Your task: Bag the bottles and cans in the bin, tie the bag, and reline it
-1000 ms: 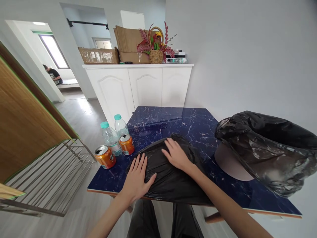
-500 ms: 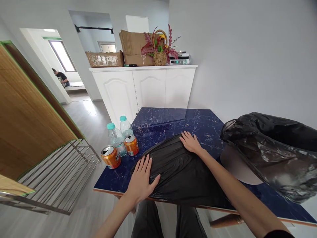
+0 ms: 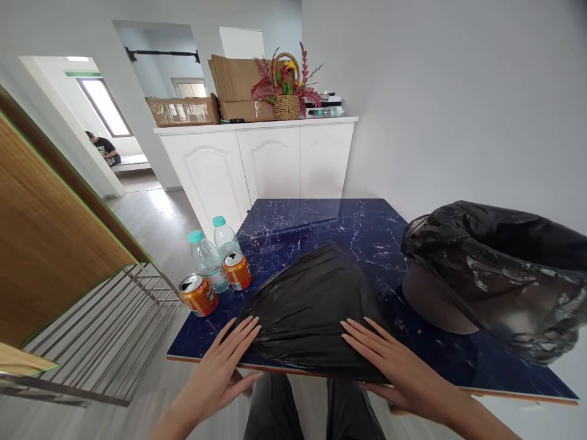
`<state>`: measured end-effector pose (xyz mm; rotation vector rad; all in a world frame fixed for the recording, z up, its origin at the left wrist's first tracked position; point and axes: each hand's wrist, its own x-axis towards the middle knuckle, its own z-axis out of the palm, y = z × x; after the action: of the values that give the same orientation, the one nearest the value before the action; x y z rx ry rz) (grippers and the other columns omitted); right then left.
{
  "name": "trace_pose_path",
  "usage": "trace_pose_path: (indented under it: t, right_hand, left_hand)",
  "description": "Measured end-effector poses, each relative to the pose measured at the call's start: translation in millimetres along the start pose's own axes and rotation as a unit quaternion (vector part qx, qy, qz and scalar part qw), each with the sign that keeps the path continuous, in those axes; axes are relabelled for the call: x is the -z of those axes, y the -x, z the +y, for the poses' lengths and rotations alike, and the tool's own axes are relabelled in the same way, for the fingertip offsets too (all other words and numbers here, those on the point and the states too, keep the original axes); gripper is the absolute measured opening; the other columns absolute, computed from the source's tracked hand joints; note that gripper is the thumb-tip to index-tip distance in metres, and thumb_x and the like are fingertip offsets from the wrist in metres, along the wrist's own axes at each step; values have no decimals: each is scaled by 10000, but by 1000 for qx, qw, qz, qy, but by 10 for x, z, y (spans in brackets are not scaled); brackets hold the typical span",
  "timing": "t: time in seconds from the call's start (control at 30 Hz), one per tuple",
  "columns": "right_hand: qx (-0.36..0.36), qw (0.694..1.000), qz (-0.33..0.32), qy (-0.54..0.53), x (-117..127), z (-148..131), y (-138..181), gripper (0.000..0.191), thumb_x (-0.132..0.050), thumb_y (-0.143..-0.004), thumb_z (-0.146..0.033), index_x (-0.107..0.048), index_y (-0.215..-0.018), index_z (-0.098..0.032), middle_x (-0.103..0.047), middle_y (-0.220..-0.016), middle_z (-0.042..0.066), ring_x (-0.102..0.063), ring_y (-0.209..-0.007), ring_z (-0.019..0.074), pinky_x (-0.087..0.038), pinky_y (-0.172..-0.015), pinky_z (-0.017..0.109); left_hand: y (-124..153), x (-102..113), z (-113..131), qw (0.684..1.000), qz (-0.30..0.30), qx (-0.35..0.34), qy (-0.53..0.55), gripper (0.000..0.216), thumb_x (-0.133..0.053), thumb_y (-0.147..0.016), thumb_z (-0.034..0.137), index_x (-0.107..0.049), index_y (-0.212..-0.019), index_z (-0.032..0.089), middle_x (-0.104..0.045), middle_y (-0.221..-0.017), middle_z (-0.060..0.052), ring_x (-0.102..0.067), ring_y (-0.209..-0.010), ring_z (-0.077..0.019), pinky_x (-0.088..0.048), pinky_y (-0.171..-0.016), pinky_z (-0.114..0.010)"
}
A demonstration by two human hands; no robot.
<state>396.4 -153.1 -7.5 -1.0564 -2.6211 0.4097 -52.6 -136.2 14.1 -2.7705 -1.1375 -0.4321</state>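
A flattened black plastic bag (image 3: 308, 305) lies on the dark blue marble table (image 3: 321, 223), reaching to its near edge. My left hand (image 3: 220, 363) rests with fingers stretched flat on the bag's near left corner. My right hand (image 3: 394, 360) lies flat on the bag's near right corner, fingers spread. Neither hand holds anything. To the right stands a bin (image 3: 433, 299) lined with a crumpled black bag (image 3: 499, 269).
Two orange cans (image 3: 198, 294) (image 3: 237, 270) and two clear water bottles (image 3: 205, 260) stand at the table's left edge. A metal rack (image 3: 105, 333) and a wooden panel are at the left. A white cabinet (image 3: 257, 159) carries cardboard boxes and a flower basket. A person sits far back left.
Both hands have slid back toward me to the bag's near corners; the right hand came from the far end. The bag now lies flatter and spread wider.
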Motion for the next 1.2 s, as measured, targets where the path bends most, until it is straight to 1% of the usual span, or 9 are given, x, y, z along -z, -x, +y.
trace_pose_path:
  t: [0.17, 0.27, 0.4, 0.5, 0.57, 0.67, 0.87, 1.07, 1.2]
  right_hand:
    - [-12, 1000, 12, -17, 82, -25, 253, 646, -539, -1010, -94, -520, -1589, -380, -610, -1572, 2, -539, -1494, 257, -430, -1274, 512]
    - [-74, 997, 28, -19, 431, -175, 239, 456, -531, -1004, -151, -710, -1384, -330, -777, -1338, 34, -656, -1377, 307, -615, -1063, 454]
    - [-118, 991, 58, -24, 1034, -280, -50, 342, -493, -1015, -205, -771, -1192, -298, -821, -1172, 56, -801, -1049, 262, -655, -863, 359]
    - [-172, 971, 153, 67, 1359, -277, -418, 254, -528, -1033, -291, -762, -1131, -301, -831, -1079, 41, -804, -941, 279, -649, -803, 402]
    - [-183, 931, 281, 144, 1431, -356, -686, 251, -549, -1033, -287, -744, -1191, -272, -820, -1128, 78, -777, -1067, 312, -619, -953, 497]
    - [-89, 902, 390, 162, 1238, -658, -1035, 376, -536, -1051, -229, -640, -1412, -222, -705, -1428, 129, -616, -1396, 305, -437, -1225, 577]
    - [71, 983, 145, 85, 184, -944, -1500, 548, -559, -1080, -345, -496, -1592, -160, -368, -1736, 147, -251, -1644, 338, -280, -1323, 618]
    - [-24, 993, 95, 62, -240, -342, -1935, 677, -368, -1126, -545, -389, -1674, -148, -242, -1777, 143, -138, -1671, 330, -53, -1353, 617]
    - [-183, 979, 76, 56, -312, 127, -1956, 760, -233, -1122, -615, -351, -1690, -124, -218, -1780, 154, -163, -1667, 325, -119, -1347, 575]
  left_hand:
    - [-29, -60, -1, 995, 62, 16, 83, 451, -720, -1003, 430, -630, -1416, 271, -725, -1425, -84, -668, -1345, -260, -487, -1211, -485]
    - [-113, -64, 55, 984, 82, 40, 152, 163, -662, -1040, 345, -714, -1174, 268, -788, -1276, -62, -721, -1249, -238, -515, -1186, -468]
    - [-209, -69, 154, 967, 94, 96, 217, 124, -610, -1054, 328, -717, -1072, 268, -813, -1144, -46, -754, -1171, -232, -538, -1155, -446]
    - [-249, -101, 224, 944, 139, 202, 219, 208, -590, -1044, 421, -704, -975, 260, -814, -1049, -58, -766, -1138, -263, -604, -1018, -394]
    - [-276, -120, 257, 919, 163, 285, 216, 274, -563, -1041, 488, -671, -945, 256, -807, -948, -51, -794, -1009, -265, -625, -875, -356]
    - [-327, -135, 275, 883, 181, 370, 226, 290, -540, -1035, 523, -615, -1102, 251, -782, -823, -19, -795, -845, -252, -610, -782, -342]
    - [-399, -270, 216, 866, 248, 381, 207, 412, -490, -1053, 425, -474, -1401, 204, -726, -1043, -77, -773, -966, -254, -612, -842, -379]
    - [-382, -417, 143, 907, 271, 305, 101, 330, -474, -1067, 305, -539, -1371, 194, -630, -1209, -149, -664, -1031, -281, -573, -958, -500]
    - [-303, -425, 113, 914, 241, 318, 69, 315, -464, -1072, 296, -541, -1364, 207, -640, -1212, -144, -655, -1048, -303, -548, -923, -506]
